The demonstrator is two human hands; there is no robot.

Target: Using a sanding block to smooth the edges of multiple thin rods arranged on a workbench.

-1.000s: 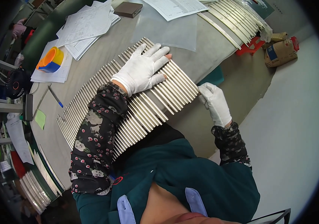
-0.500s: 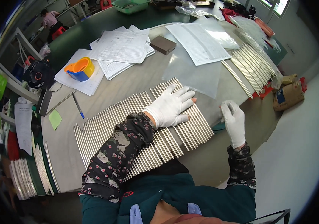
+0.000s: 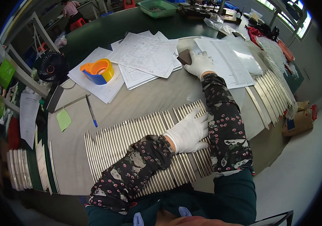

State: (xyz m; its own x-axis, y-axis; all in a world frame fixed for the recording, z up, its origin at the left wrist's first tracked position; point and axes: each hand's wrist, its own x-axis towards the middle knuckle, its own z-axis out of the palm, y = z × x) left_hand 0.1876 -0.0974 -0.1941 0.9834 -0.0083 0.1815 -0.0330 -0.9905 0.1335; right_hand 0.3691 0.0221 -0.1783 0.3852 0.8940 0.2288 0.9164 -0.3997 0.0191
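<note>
A row of thin silver metal rods (image 3: 127, 135) lies side by side on the grey table. My left hand (image 3: 188, 132), in a white glove, rests flat on the row's right part with its fingers spread. Farther off, my right hand (image 3: 201, 64), also gloved in white, reaches across the table to a dark brown block (image 3: 184, 57). Its thumb is at the near side and its fingers at the far side, closed about the block's right part, which they hide. My right forearm covers the right end of the rod row.
Printed sheets (image 3: 146, 52) and a yellow-blue tape roll (image 3: 100, 71) lie left of the block. A blue pen (image 3: 92, 111) and a green note (image 3: 63, 119) are at left. More rods (image 3: 272, 92) lie at right beside a printed sheet in plastic (image 3: 225, 62). A small fan (image 3: 50, 66) stands at far left.
My right hand has swung from beyond the table's right edge, forward and left, onto the brown block. My left hand stays flat on the rods. The view has shifted.
</note>
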